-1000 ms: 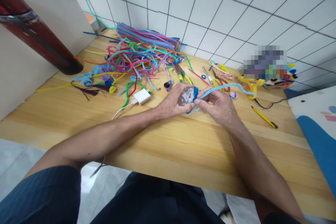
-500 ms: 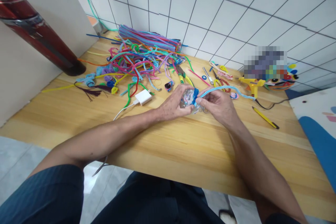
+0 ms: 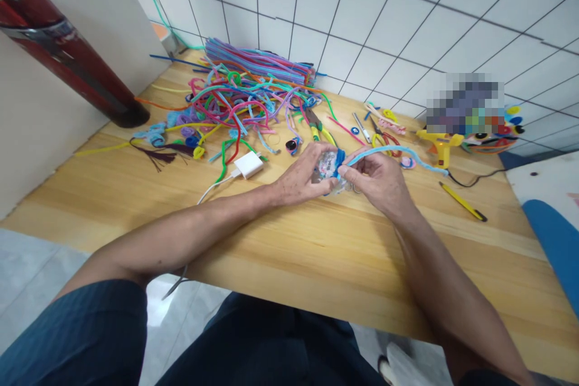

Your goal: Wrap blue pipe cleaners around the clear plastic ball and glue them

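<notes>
Tabletop of pale wood planks [image 3: 316, 253] fills most of the view, backed by a white tiled wall [image 3: 384, 18] on the far side. At far left a glossy dark red cylinder [image 3: 67, 60] leans with its foot on the wood. A big tangled heap of many-coloured fuzzy pipe cleaners [image 3: 244, 96] sprawls over the far left part of the table. At far right a yellow plastic glue gun [image 3: 438, 145] lies with its black cord trailing toward the near side, and a slim yellow and black pen-shaped tool [image 3: 464, 202] lies just nearer. A small white square charger block [image 3: 248, 164] with a white cable sits just left of the hands. The left hand [image 3: 301, 178] is curled around a small clear roundish object wrapped in blue [image 3: 326, 164], held just above the table's middle. The right hand [image 3: 380, 181] pinches, thumb against forefinger, a light blue fuzzy pipe cleaner [image 3: 398, 151] where it meets that object; its free end arcs right toward the glue gun.
</notes>
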`<state>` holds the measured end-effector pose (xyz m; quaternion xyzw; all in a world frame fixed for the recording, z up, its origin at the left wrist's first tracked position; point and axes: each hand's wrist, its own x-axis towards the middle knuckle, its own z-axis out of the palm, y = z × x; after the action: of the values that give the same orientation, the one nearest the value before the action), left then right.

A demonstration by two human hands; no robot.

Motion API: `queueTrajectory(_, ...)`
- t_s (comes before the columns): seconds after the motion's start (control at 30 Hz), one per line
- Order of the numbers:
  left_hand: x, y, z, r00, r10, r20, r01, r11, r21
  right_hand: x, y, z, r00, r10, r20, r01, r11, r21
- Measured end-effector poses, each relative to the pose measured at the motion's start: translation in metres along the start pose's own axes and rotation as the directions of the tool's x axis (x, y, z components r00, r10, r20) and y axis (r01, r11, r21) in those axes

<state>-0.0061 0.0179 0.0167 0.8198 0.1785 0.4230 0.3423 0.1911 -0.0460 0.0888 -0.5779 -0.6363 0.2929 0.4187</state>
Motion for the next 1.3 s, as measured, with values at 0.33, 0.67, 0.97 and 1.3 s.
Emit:
queueTrajectory(0.33, 0.002, 0.003, 0.0, 0.997, -0.069, -0.033, 0.07, 0.998, 0.006, 0.0, -0.002, 0.001, 1.0, 0.015, 0.013, -0.015, 1.0, -0.006)
queueTrajectory(0.67, 0.001, 0.003, 0.002, 0.995, -0.08, -0.056, 0.08, 0.997, -0.006, 0.002, 0.002, 0.001, 0.998, 0.068, 0.014, -0.07, 0.989, 0.128)
queueTrajectory(0.97, -0.001, 0.003, 0.005, 0.999, -0.02, -0.037, 0.019, 1.0, -0.012, 0.003, 0.001, -0.001, 0.995, 0.092, 0.024, -0.094, 0.987, 0.129)
queueTrajectory(1.3, -0.001, 0.003, 0.004, 0.999, -0.005, -0.034, 0.005, 1.0, 0.003, 0.0, -0.007, -0.023, 0.968, -0.064, 0.243, 0.056, 0.998, 0.04)
